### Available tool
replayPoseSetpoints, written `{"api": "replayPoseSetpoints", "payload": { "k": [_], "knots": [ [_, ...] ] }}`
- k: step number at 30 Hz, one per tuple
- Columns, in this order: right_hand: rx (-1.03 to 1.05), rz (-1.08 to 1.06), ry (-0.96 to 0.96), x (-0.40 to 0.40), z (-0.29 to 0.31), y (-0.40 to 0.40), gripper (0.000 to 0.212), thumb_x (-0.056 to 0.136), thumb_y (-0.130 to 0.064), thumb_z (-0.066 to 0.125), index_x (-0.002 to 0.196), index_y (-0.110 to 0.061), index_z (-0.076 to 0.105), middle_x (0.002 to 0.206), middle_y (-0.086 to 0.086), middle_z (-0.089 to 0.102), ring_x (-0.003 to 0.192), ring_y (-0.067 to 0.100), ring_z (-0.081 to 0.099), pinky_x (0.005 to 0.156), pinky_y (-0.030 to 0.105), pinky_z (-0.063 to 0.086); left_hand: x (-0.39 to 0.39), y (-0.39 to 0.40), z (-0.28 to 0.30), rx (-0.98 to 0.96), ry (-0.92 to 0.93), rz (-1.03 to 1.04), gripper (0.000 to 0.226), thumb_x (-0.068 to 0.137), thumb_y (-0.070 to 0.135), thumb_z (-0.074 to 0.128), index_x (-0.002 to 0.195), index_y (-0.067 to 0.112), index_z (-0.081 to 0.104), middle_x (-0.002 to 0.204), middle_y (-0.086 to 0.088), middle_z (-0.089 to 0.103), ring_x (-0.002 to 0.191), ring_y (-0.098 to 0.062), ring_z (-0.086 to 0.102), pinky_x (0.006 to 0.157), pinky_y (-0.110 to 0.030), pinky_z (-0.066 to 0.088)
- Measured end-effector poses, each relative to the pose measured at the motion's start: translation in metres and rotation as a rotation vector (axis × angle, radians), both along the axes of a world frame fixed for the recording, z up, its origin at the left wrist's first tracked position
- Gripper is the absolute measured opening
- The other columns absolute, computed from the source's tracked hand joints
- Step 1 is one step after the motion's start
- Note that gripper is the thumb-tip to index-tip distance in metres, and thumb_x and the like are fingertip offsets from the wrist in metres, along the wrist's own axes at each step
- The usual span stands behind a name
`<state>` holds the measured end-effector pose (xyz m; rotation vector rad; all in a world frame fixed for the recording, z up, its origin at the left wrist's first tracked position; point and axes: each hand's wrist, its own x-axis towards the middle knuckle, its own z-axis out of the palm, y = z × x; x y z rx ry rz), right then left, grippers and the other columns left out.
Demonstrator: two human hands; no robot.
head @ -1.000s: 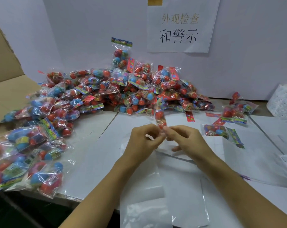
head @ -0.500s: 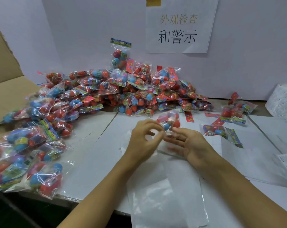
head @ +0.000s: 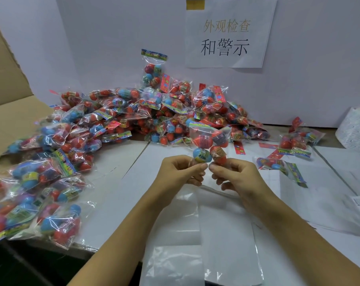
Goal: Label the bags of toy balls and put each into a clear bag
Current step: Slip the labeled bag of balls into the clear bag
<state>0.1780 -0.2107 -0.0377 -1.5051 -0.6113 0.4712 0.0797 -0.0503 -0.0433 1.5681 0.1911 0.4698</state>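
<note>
Near the middle of the frame, the left hand [head: 181, 172] and the right hand [head: 234, 175] were close together — both pinched the bottom of one bag of toy balls [head: 209, 144], held up above a clear bag [head: 197, 234] lying flat on the table [head: 117, 182]. A big pile of ball bags [head: 133, 112] filled the left and back — a few more bags [head: 294, 143] lay at the right.

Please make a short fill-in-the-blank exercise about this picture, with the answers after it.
1. Both hands, left hand and right hand, hold one bag of toy ____.
2. The big pile of bags lies against the ____.
3. Under the hands lies a ____ plastic bag.
4. The paper sign hangs ____ the pile.

Answers: balls; wall; clear; above
</note>
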Motion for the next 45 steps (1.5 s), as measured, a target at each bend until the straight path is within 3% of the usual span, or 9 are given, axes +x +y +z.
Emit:
{"api": "replayPoseSetpoints", "payload": {
  "k": [6, 17, 20, 23, 27, 31, 37, 41, 45],
  "knots": [
    [0.020, 0.173, 0.119, 0.014, 0.013, -0.011, 0.024, 0.064, -0.025, 0.081, 0.082, -0.009, 0.082, 0.087, 0.020, 0.076, 0.071, 0.023, 0.074, 0.063, 0.026, 0.059, -0.008, 0.007, 0.010, -0.162, 0.044, -0.108, 0.014, 0.075, 0.024, 0.079, 0.079, 0.011, 0.083, 0.079, -0.014, 0.075, 0.065, -0.019, 0.072, 0.061, -0.024, 0.058],
    [0.006, 0.356, 0.151, 0.036, 0.022, -0.032, 0.018, 0.086, -0.004, 0.063, 0.096, -0.003, 0.078, 0.102, 0.026, 0.074, 0.094, 0.038, 0.074, 0.072, 0.035, 0.061, -0.015, 0.012, 0.012, -0.267, 0.100, -0.286, 0.024, 0.087, 0.021, 0.067, 0.100, 0.008, 0.082, 0.105, -0.021, 0.076, 0.094, -0.030, 0.076, 0.078, -0.031, 0.061],
    [-0.244, 0.277, 0.009, 0.038, 0.019, -0.031, 0.034, 0.087, -0.021, 0.050, 0.108, -0.010, 0.074, 0.098, 0.016, 0.077, 0.098, 0.025, 0.074, 0.079, 0.036, 0.056, -0.014, 0.009, 0.010, -0.215, 0.095, -0.312, 0.023, 0.090, 0.023, 0.066, 0.100, 0.010, 0.082, 0.104, -0.016, 0.077, 0.098, -0.031, 0.075, 0.083, -0.032, 0.061],
    [-0.231, 0.154, 0.012, 0.030, 0.015, -0.022, 0.049, 0.101, -0.032, 0.030, 0.107, -0.012, 0.074, 0.100, 0.009, 0.078, 0.102, 0.023, 0.071, 0.085, 0.042, 0.051, -0.013, 0.006, 0.009, -0.154, 0.105, -0.344, 0.023, 0.092, 0.022, 0.066, 0.101, 0.008, 0.081, 0.103, -0.015, 0.077, 0.099, -0.028, 0.075, 0.084, -0.032, 0.060],
    [-0.107, 0.057, 0.113, 0.018, 0.016, -0.010, 0.064, 0.083, -0.073, 0.055, 0.111, -0.018, 0.072, 0.100, 0.010, 0.077, 0.094, 0.026, 0.074, 0.080, 0.043, 0.059, -0.012, 0.005, 0.007, -0.083, 0.146, -0.366, 0.018, 0.097, 0.014, 0.065, 0.099, 0.015, 0.083, 0.105, -0.014, 0.078, 0.100, -0.028, 0.075, 0.087, -0.033, 0.060],
    [-0.068, -0.056, 0.087, 0.013, 0.011, -0.005, 0.046, 0.083, -0.052, 0.069, 0.095, -0.009, 0.073, 0.083, 0.010, 0.076, 0.077, 0.022, 0.071, 0.061, 0.030, 0.058, -0.011, 0.004, 0.006, -0.017, 0.216, -0.332, 0.016, 0.089, 0.026, 0.075, 0.093, 0.013, 0.082, 0.101, -0.016, 0.078, 0.095, -0.034, 0.076, 0.083, -0.036, 0.063],
    [-0.023, 0.051, 0.057, 0.008, 0.013, -0.007, 0.051, 0.071, -0.054, 0.072, 0.091, -0.007, 0.072, 0.073, 0.005, 0.071, 0.067, 0.016, 0.067, 0.058, 0.026, 0.054, -0.006, 0.001, 0.006, -0.028, 0.190, -0.140, 0.057, 0.075, 0.061, 0.080, 0.105, 0.012, 0.075, 0.099, -0.014, 0.076, 0.093, -0.039, 0.075, 0.076, -0.038, 0.063],
    [-0.078, 0.118, -0.012, 0.001, 0.012, -0.005, 0.051, 0.074, -0.052, 0.073, 0.094, -0.004, 0.073, 0.080, 0.009, 0.073, 0.069, 0.018, 0.069, 0.059, 0.025, 0.055, -0.005, 0.002, 0.008, -0.147, 0.067, -0.082, 0.031, 0.080, 0.043, 0.078, 0.098, 0.018, 0.081, 0.099, -0.010, 0.079, 0.092, -0.024, 0.077, 0.068, -0.030, 0.061],
    [-0.129, 0.109, -0.061, -0.001, 0.012, -0.006, 0.056, 0.075, -0.060, 0.068, 0.089, -0.005, 0.073, 0.076, 0.002, 0.072, 0.070, 0.013, 0.069, 0.060, 0.024, 0.055, -0.004, 0.004, 0.003, -0.087, 0.047, -0.044, 0.024, 0.080, 0.025, 0.079, 0.097, 0.008, 0.079, 0.095, -0.017, 0.078, 0.085, -0.028, 0.075, 0.068, -0.030, 0.061]
  ]
}}
